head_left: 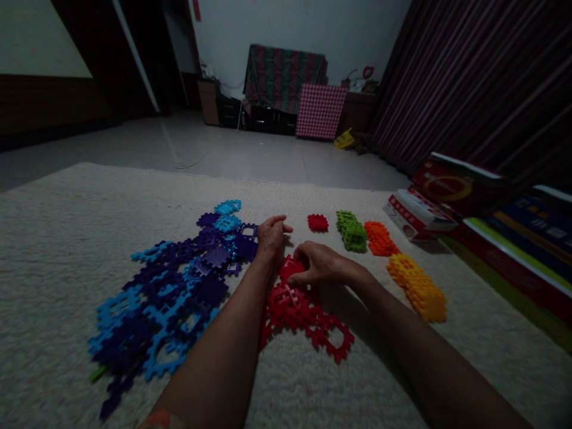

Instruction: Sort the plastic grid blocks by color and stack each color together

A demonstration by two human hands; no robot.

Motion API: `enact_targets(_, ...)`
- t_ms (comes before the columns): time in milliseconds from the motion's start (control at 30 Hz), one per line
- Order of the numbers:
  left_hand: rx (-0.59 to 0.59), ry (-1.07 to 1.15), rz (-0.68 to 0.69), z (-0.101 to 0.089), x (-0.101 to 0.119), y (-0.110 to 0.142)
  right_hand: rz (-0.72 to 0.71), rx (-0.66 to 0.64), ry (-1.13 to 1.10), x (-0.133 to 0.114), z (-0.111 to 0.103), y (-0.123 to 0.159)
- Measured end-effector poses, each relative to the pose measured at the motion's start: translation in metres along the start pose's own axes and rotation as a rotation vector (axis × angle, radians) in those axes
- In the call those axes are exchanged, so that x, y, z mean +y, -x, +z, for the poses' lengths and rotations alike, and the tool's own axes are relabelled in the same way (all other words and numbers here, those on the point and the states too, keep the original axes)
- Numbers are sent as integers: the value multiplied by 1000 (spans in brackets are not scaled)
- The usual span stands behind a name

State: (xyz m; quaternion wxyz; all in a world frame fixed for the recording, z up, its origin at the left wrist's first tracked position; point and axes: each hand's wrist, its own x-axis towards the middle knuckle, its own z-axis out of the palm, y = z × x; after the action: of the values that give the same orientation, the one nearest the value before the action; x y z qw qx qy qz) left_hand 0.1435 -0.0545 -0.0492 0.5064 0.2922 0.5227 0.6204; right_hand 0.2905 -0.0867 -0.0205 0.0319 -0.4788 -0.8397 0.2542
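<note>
My right hand [318, 263] reaches over a loose heap of red plastic interlocking tiles [290, 307], thumb and fingers closed on a red tile [291, 269] at the heap's far end. Just left and farther out, my left hand [271, 233] rests low over the cloth, its fingers stretched toward the right and holding nothing I can see. Beside it spreads a big jumble of purple and blue interlocking tiles [217, 257]. A small red stack [317, 223] sits on the cloth beyond my right hand.
To the right, a green stack [351, 230], an orange stack [380, 238] and a yellow stack [416, 287] form a slanting row. Boxes [420, 214] stand past them near the curtain [451, 77]. Everything lies on a pale quilted cloth [313, 387].
</note>
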Motion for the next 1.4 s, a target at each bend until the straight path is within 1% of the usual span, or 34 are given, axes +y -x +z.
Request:
enact_targets(100,0,-5,11,0,0,0,23,16,-83,3,3,-1)
enact_targets(167,-6,-10,16,0,0,0,13,16,-154,6,3,-2)
enact_targets(400,-13,-15,17,0,1,2,-80,-73,-502,28,1,-8)
enact_targets(500,-10,-22,25,0,1,2,-97,-98,-592,32,0,-8)
enact_targets(567,-12,-26,24,1,1,2,-84,-111,-642,34,0,-8)
enact_targets(667,-15,-24,1,2,1,2,-59,-97,-674,38,1,-8)
enact_targets(800,-17,-17,-24,3,2,4,-100,-53,-675,44,3,-10)
enact_targets(900,-14,-21,-14,3,1,4,-135,-60,-693,47,4,-11)
enact_targets(1033,-28,-45,18,1,-3,0,-95,-100,-716,49,5,-13)
enact_targets(1133,-36,-51,17,-1,-4,-2,-53,-78,-685,48,3,-11)
enact_targets(1233,-30,-53,22,-1,-4,-3,-78,-38,-576,43,-3,-6)
enact_targets(1400,-23,-58,28,0,-4,-3,-168,41,-193,27,-14,6)
